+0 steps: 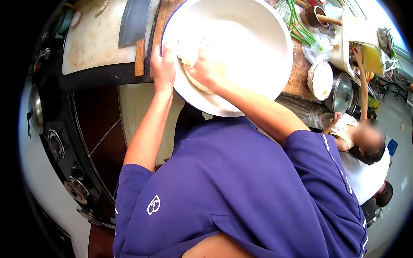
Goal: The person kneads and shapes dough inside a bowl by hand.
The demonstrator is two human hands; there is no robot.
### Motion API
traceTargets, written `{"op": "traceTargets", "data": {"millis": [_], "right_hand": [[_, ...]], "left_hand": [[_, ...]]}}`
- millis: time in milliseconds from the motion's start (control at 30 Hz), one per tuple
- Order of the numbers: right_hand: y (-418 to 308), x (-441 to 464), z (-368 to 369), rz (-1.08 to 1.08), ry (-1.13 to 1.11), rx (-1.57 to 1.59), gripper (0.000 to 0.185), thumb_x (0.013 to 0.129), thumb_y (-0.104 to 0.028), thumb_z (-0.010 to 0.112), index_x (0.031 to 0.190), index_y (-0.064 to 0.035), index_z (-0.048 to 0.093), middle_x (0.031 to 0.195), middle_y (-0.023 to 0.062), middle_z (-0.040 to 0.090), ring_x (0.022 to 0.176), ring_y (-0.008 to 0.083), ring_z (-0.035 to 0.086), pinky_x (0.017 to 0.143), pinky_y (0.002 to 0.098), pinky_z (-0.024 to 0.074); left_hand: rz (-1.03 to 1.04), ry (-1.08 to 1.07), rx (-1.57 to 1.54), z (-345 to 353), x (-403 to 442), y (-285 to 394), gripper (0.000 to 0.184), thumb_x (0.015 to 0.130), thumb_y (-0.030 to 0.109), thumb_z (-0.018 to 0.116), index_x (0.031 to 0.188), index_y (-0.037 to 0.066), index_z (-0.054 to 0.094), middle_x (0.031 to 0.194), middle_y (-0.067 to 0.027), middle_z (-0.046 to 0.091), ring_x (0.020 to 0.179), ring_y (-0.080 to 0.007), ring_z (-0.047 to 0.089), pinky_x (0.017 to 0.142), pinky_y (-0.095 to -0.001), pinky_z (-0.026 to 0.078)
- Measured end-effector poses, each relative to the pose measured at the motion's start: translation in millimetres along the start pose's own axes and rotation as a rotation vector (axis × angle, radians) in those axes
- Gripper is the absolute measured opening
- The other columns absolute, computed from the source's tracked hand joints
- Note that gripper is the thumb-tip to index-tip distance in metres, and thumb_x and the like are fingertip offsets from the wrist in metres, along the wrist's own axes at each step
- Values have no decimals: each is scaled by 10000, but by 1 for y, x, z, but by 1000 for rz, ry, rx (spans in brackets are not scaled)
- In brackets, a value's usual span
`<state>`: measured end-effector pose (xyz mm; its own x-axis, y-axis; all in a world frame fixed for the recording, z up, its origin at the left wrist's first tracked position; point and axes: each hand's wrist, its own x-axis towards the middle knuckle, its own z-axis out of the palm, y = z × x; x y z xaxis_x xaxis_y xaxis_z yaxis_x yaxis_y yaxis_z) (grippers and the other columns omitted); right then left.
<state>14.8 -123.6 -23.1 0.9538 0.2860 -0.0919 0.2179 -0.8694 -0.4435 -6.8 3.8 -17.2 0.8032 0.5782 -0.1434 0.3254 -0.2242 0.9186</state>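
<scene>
A large white enamel basin [258, 47] with a blue rim stands in front of me at the counter's edge. My left hand [162, 69] grips its left rim, with the thumb up along the side. Inside the basin, my right hand [203, 69] presses against a pale mass of dough [195, 81] lying along the left wall. The fingers of that hand are curled into the dough and partly lost in the bright glare. Some dough also shows above the knuckles.
On the left, a cleaver [134, 26] with a wooden handle lies on a white cutting board [92, 47]. Green onions [301, 32], a mortar [312, 16] and a lidded pot [342, 92] are to the right. A gas stove [56, 144] is at far left. Two other people [363, 172] are at right.
</scene>
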Motion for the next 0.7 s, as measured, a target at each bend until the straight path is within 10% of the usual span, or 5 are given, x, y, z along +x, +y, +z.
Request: {"op": "traceTargets", "data": {"millis": [333,467,700], "right_hand": [[78,68,-24,80,-479,296,789,687,-528,703,1283,-56,493,1155,188,607,1024,303,607,911,383,476],[95,98,-92,-263,-634,-172,797,690,-484,712,1294,-29,460,1284,184,507,1195,248,487,960,346,436],[105,1,-47,-116,-222,-443,718,761,-375,696,1343,-87,390,1298,201,474,1250,340,428,958,447,427]], "left_hand": [[59,-8,-27,0,4,-7,464,950,423,488,972,-25,608,838,-206,646,795,-320,621,730,-388,463],[47,-34,-11,-1,6,-11,461,948,423,486,967,-19,615,803,-192,646,765,-306,622,714,-381,467],[38,-14,-17,1,5,-11,463,941,424,509,936,-26,616,795,-178,652,734,-282,622,692,-362,468]]}}
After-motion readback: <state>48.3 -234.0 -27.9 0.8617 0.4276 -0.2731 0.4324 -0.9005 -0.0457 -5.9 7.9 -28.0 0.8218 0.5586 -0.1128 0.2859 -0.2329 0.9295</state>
